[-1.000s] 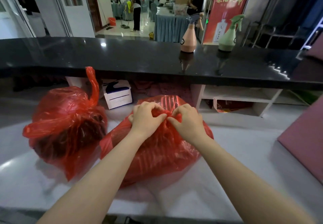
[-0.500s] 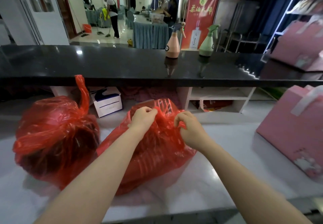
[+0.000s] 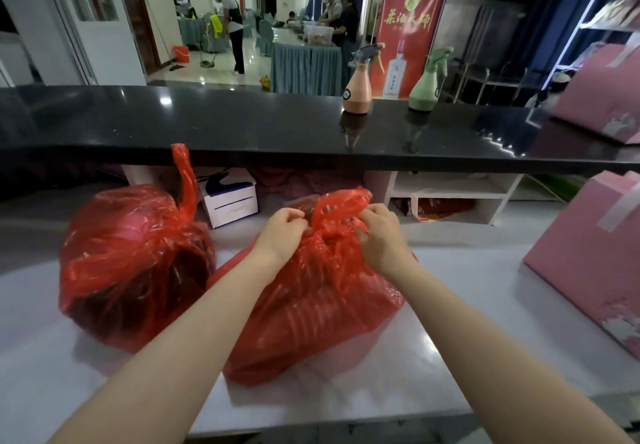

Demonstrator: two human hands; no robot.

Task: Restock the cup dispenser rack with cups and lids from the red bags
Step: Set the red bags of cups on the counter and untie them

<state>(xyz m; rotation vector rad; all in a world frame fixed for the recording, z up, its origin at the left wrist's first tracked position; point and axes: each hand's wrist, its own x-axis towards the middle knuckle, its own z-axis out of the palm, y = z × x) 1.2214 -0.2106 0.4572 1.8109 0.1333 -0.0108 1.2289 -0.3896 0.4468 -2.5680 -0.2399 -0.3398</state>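
Both hands, left hand [image 3: 282,232] and right hand [image 3: 381,235], pinched the near red bag's [image 3: 311,305] knotted top; each grip closed on plastic, likely untying it before unpacking.

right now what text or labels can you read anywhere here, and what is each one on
Red banner: large yellow Chinese characters, too blurred to quote.
White box: small dark print, too small to read.
Pink spray bottle: round label, unreadable.
Pink boxes: white pattern, no legible words.
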